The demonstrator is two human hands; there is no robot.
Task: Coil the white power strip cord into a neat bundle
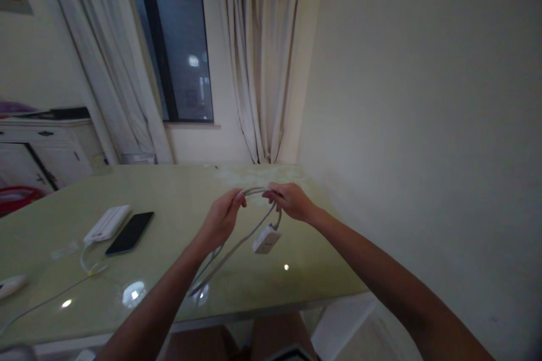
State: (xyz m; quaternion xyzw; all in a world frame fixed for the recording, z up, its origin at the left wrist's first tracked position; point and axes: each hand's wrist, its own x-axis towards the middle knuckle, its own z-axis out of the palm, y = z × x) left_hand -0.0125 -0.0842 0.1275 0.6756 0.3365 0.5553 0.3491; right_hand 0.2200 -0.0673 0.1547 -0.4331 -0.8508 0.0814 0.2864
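Observation:
My left hand (223, 218) and my right hand (291, 201) are both closed on a grey cable (256, 191), holding it up in an arc above the pale green table (178, 192). A white plug adapter (266, 238) dangles from the cable just below my right hand. The rest of the cable (224, 259) trails down in a double strand toward the table's near edge, under my left forearm.
On the table's left lie a white power bank (107, 223), a black phone (130, 232), a thin white wire (55, 294) and a small white object (11, 285). A white cabinet (46, 149) stands at far left. Curtains frame a dark window (180, 45). A bare wall is close on the right.

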